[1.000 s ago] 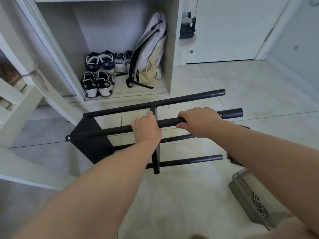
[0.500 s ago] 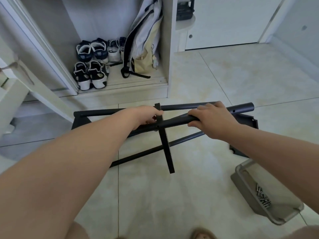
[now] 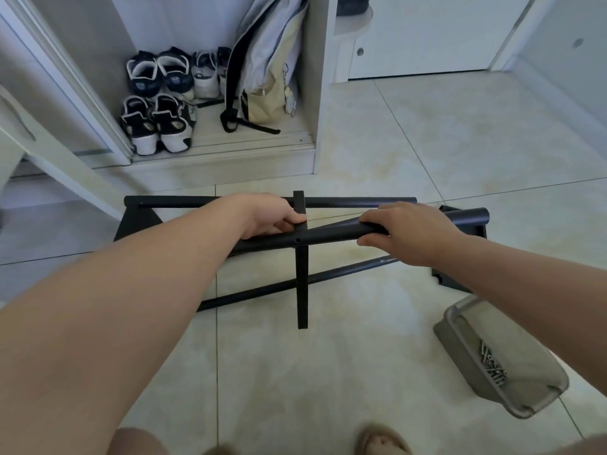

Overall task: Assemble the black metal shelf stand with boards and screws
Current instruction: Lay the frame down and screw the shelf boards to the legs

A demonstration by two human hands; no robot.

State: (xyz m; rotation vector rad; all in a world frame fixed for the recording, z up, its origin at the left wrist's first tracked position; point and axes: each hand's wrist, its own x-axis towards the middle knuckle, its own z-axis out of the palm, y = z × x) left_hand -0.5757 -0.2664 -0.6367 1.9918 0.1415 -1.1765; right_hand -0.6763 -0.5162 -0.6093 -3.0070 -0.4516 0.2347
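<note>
Left hand [image 3: 272, 218] and right hand [image 3: 410, 234] are curling fingers round the top tube [image 3: 331, 236], flanking the crossbar [image 3: 302, 284], likely steadying the frame [image 3: 138, 221]; screws [image 3: 492, 369] are lying at 4 o'clock.

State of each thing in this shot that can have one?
left hand, grips the near tube.
right hand, grips the same tube.
black frame, part-built, no boards fitted.
grey tray, open-topped, screws lying loose inside.
cabinet, open.
backpack, leaning upright inside cabinet.
</note>
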